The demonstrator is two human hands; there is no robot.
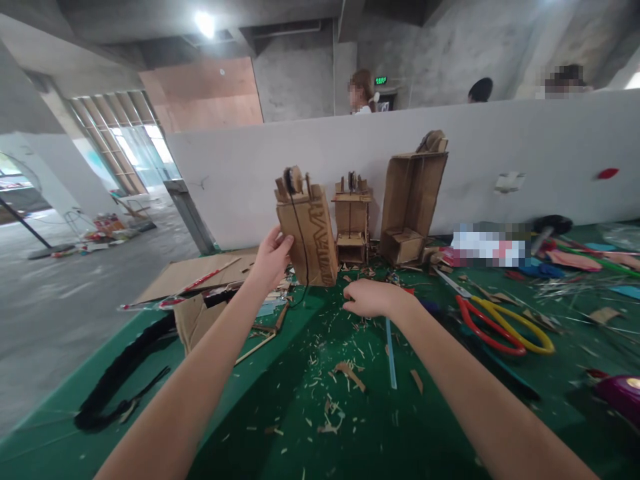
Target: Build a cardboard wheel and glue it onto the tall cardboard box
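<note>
In the head view my left hand (pixel 275 255) grips the left side of a tall cardboard box (pixel 313 241), its thumb on the near face. The box leans slightly. A small wheel (pixel 294 179) sits between cardboard uprights on its top, and a black string (pixel 300 230) hangs from it down the front. To the right of the box's base, apart from it, my right hand (pixel 373 298) hovers low over the green table with its fingers loosely bent and nothing visible in them. Behind stand a smaller cardboard model (pixel 351 217) with a wheel and a taller open-fronted cardboard box (pixel 414 200).
Scissors (pixel 500 327) with red and yellow handles lie at right, near a blue glue stick (pixel 391 353). Cardboard scraps (pixel 350 375) litter the green table (pixel 280 433). A black looped band (pixel 120 370) lies left. Beyond the white partition (pixel 300 143) people's heads show.
</note>
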